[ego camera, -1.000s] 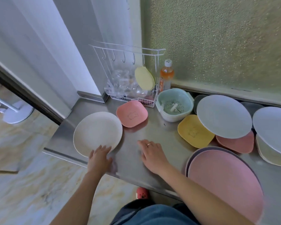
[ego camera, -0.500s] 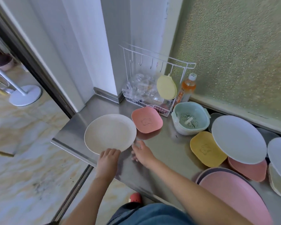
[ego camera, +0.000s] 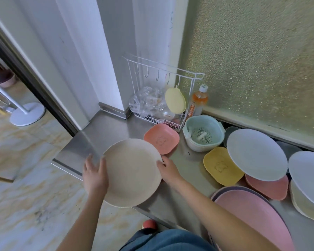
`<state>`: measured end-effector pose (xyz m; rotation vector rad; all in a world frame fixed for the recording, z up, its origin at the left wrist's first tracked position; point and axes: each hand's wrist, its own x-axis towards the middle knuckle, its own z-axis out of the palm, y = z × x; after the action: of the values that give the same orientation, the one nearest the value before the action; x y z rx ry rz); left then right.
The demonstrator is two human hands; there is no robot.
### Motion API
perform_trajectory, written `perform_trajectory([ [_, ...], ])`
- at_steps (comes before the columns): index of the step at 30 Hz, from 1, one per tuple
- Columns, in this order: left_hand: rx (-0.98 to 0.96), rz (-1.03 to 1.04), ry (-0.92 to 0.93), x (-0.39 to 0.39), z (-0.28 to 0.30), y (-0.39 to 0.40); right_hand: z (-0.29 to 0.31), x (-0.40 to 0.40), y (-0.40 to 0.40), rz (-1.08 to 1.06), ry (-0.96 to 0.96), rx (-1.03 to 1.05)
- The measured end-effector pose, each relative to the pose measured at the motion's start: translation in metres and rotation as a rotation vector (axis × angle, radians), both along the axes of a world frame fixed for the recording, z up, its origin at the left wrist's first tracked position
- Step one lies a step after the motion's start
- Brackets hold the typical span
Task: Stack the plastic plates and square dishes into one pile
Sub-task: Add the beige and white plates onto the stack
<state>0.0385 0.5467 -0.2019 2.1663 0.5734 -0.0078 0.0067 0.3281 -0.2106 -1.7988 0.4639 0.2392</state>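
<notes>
The person is holding the cream round plate [ego camera: 132, 172] between both hands. The left hand [ego camera: 95, 175] is gripping its left rim, thumb lying over the top edge and fingers reaching up behind; the right hand [ego camera: 168, 169] is pinching the right rim, fingers curled at the edge. The plate is tilting, its face turned up toward the person, its near edge hanging past the front of the steel counter [ego camera: 107, 134] (being round, it has no long axis to speak of).

Just behind it the salmon square dish [ego camera: 161, 140] is lying flat, an embossed bear-like outline on its floor. To the right, a yellow square dish [ego camera: 220, 166] with the same outline is sitting partly under a white round plate [ego camera: 256, 153], which is also covering a pink square dish [ego camera: 267, 185]. A large pink plate [ego camera: 252, 214] is resting at the near right, and another white plate [ego camera: 308, 175] is lying on a cream dish at the far right.

Behind, a mint colander bowl [ego camera: 203, 133] is standing beside a wire rack [ego camera: 161, 98] and an orange drink bottle [ego camera: 198, 104]; its red label lettering is too blurred to read.
</notes>
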Motion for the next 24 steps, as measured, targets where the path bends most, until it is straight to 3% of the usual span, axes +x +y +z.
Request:
perform_trajectory([
  [2,-0.242,0.008,0.159,0.011,0.000,-0.006,0.002,-0.011,-0.025,-0.067,-0.026,-0.024],
  [4,-0.343,-0.144,0.220,0.011,0.004,-0.030,0.004,-0.025,-0.057,-0.152,-0.013,-0.043],
  [14,0.073,-1.034,0.193,-0.041,0.003,-0.208,0.009,-0.167,-0.197,-0.668,-0.083,-0.404],
  [19,0.387,-1.375,0.235,-0.080,-0.002,-0.251,-0.001,-0.240,-0.222,-0.643,0.110,-0.665],
  [24,0.560,-1.528,0.204,-0.104,-0.009,-0.268,-0.019,-0.271,-0.227,-0.590,0.287,-0.784],
])
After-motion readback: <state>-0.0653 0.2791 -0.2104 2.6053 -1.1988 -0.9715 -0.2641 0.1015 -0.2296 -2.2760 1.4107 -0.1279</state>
